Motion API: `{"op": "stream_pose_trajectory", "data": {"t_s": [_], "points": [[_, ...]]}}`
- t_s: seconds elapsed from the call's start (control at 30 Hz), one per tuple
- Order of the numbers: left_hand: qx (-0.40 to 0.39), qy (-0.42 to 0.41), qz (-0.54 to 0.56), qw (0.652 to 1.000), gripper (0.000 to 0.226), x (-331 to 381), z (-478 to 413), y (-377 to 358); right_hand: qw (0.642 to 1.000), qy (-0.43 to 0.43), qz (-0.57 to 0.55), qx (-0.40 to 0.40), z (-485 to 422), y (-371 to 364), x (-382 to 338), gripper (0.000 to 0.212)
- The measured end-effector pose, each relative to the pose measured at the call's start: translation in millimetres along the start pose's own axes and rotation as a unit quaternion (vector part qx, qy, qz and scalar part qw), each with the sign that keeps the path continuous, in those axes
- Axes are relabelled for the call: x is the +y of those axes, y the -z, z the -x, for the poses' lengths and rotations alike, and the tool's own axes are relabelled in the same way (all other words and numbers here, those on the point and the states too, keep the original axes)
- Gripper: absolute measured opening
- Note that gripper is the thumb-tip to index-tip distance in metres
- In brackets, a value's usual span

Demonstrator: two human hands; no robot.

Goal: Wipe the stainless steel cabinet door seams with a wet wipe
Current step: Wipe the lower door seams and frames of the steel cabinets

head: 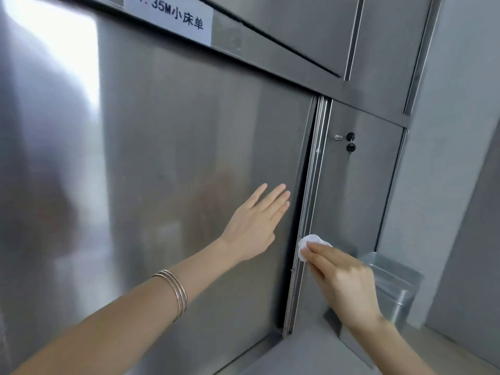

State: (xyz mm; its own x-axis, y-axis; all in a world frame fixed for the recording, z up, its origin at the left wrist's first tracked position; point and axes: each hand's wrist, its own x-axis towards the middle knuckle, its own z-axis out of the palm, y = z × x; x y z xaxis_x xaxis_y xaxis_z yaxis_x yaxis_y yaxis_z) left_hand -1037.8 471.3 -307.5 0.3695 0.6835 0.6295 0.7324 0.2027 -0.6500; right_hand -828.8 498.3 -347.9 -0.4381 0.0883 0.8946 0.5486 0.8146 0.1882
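Low on the thin seam (pixel 311 185) between the shiny steel cabinet doors, my right grip (pixel 343 282) holds a small white wet wipe (pixel 311 240) against it. My left grip (pixel 254 226) lies flat, holding nothing, on the left door (pixel 162 144).

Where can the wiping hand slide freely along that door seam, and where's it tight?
The seam is bare from the wet wipe up to the top rail, and below the right hand to the floor. Tighter: the lock beside its upper stretch, the left hand on the big door.
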Motion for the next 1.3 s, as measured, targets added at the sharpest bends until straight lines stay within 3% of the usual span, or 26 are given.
{"op": "stream_pose_trajectory", "data": {"t_s": [0.27, 0.57, 0.67, 0.8, 0.93, 1.3], "points": [[-0.048, 0.041, -0.032, 0.997, 0.069, 28.7, -97.7, -45.9, 0.998, 0.009, -0.023, 0.057, -28.9, -25.8, 122.6, 0.035], [-0.046, 0.094, -0.071, 0.992, 0.068, -17.1, -218.8, -56.9, 0.979, 0.050, -0.117, 0.159, -155.0, -48.0, 247.0, 0.025], [-0.063, 0.127, -0.091, 0.986, 0.072, -40.0, -234.9, -57.5, 0.967, 0.033, -0.139, 0.212, -192.5, -74.8, 257.1, 0.024], [-0.049, 0.076, -0.125, 0.988, 0.073, -55.5, -231.8, -61.7, 0.961, 0.049, -0.145, 0.232, -235.3, -111.4, 249.9, 0.024], [-0.021, 0.078, -0.158, 0.984, 0.073, -56.0, -230.6, -70.9, 0.946, 0.052, -0.147, 0.283, -259.8, -139.8, 246.9, 0.024], [0.017, 0.081, -0.177, 0.981, 0.078, -56.2, -226.8, -78.6, 0.980, 0.077, -0.053, 0.178, -230.0, -174.6, 247.0, 0.048]]}}
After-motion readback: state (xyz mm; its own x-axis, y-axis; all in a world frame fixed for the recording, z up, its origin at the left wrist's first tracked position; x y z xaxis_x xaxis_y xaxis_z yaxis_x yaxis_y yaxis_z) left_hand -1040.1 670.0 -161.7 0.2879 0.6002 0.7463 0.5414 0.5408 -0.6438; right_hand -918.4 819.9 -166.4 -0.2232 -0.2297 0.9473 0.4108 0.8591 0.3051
